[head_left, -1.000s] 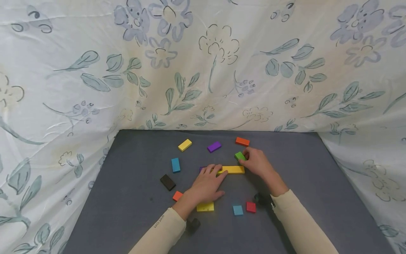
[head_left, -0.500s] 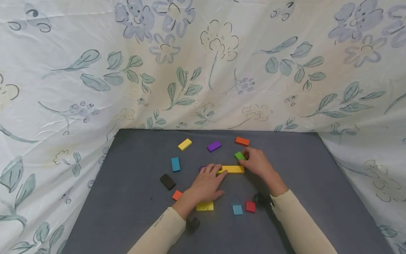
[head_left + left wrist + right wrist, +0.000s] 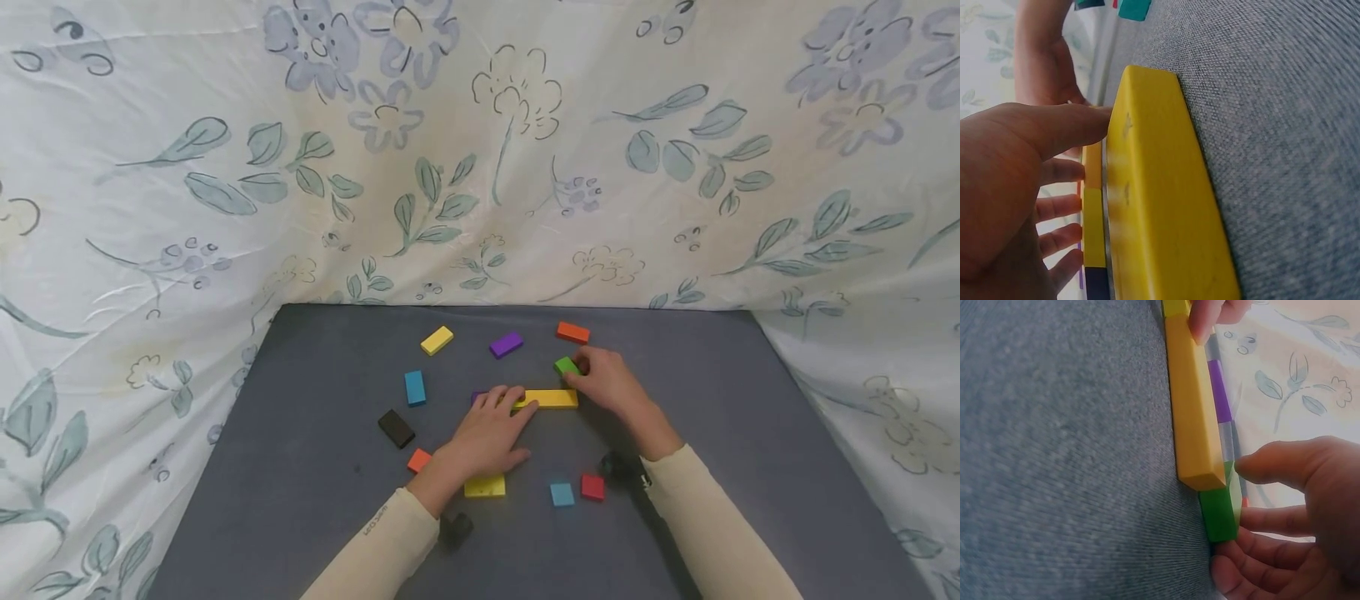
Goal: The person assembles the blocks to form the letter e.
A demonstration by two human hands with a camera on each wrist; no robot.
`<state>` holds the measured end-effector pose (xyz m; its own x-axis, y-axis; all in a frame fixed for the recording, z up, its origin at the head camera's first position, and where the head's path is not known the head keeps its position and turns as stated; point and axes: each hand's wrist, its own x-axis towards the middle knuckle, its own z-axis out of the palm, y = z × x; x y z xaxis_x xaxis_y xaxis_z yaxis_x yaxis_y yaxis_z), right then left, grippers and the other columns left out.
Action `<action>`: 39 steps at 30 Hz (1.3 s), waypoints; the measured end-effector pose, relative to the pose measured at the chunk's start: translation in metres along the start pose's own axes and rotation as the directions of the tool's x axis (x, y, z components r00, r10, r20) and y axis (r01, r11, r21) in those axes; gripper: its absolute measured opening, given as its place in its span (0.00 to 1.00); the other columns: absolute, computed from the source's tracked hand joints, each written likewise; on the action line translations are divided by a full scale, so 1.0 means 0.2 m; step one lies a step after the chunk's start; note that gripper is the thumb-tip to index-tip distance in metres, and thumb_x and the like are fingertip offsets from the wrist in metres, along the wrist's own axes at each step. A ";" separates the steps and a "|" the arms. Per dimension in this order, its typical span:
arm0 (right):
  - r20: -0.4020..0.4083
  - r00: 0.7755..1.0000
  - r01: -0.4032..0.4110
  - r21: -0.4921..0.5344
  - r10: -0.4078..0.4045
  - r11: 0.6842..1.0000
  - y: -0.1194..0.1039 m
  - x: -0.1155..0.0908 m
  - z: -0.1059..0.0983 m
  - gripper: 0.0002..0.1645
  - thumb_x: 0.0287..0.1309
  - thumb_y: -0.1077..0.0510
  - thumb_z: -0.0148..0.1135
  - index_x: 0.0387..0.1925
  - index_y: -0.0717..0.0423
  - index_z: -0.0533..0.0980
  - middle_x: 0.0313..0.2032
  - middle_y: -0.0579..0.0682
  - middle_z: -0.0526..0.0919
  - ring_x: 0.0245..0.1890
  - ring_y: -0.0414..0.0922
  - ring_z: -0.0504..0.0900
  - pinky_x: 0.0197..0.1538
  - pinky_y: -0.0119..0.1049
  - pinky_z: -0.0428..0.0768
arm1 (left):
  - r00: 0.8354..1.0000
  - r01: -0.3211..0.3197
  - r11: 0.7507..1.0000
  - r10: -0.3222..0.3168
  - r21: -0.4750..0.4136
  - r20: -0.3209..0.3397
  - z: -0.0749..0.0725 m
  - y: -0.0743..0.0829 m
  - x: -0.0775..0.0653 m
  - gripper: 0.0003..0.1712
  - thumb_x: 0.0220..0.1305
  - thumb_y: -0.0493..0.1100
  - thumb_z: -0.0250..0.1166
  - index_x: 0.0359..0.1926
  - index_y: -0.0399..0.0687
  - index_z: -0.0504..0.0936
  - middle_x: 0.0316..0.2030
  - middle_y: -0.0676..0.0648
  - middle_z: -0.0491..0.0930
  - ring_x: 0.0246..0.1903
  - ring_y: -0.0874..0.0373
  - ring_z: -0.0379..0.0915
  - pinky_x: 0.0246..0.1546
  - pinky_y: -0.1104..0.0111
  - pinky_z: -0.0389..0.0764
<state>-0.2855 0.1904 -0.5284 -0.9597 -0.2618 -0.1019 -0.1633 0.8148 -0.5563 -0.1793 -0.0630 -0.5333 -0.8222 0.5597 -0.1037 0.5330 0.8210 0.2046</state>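
In the head view my left hand point(image 3: 489, 433) lies with extended fingers over a row of blocks. That row has a purple block point(image 3: 477, 398) at its left, a yellow block point(image 3: 1093, 228) mostly under the fingers, and a long amber block point(image 3: 553, 399) on the right. My right hand point(image 3: 609, 383) holds a green block point(image 3: 566, 367) between thumb and fingers, just behind the amber block's right end. The right wrist view shows the thumb and fingertips at the green block's edges; it appears to sit on the cloth.
Behind the row lie a yellow block point(image 3: 437, 340), a purple block point(image 3: 506, 345) and a red-orange block point(image 3: 573, 332). Blue point(image 3: 415, 388) and black point(image 3: 396, 428) blocks are to the left. Nearer are orange point(image 3: 419, 460), yellow point(image 3: 484, 487), light blue point(image 3: 562, 494) and red point(image 3: 592, 487) blocks.
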 end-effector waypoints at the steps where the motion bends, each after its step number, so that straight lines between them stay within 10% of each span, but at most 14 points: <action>1: -0.001 1.000 0.002 -0.006 -0.002 1.000 0.00 0.00 0.00 0.24 0.69 0.51 0.73 0.56 0.65 0.83 0.43 0.56 0.86 0.39 0.51 0.82 0.43 0.49 0.84 | 1.000 -0.001 1.000 0.001 -0.001 0.000 0.00 0.00 0.00 0.44 0.75 0.62 0.69 0.84 0.57 0.66 0.80 0.47 0.60 0.78 0.47 0.54 0.77 0.50 0.61; 39: -0.055 0.991 0.116 -0.107 -0.122 0.987 -0.05 0.18 -0.36 0.23 0.74 0.58 0.69 0.62 0.68 0.81 0.56 0.65 0.84 0.56 0.62 0.82 0.59 0.61 0.81 | 1.000 0.000 1.000 0.000 -0.009 -0.014 0.01 -0.01 0.00 0.45 0.75 0.62 0.69 0.85 0.58 0.64 0.81 0.47 0.58 0.79 0.47 0.52 0.78 0.49 0.60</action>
<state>-0.3346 0.2106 -0.4678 -0.9438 -0.3304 0.0122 -0.2966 0.8298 -0.4726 -0.1805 -0.0647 -0.5367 -0.8249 0.5581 -0.0899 0.5314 0.8198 0.2134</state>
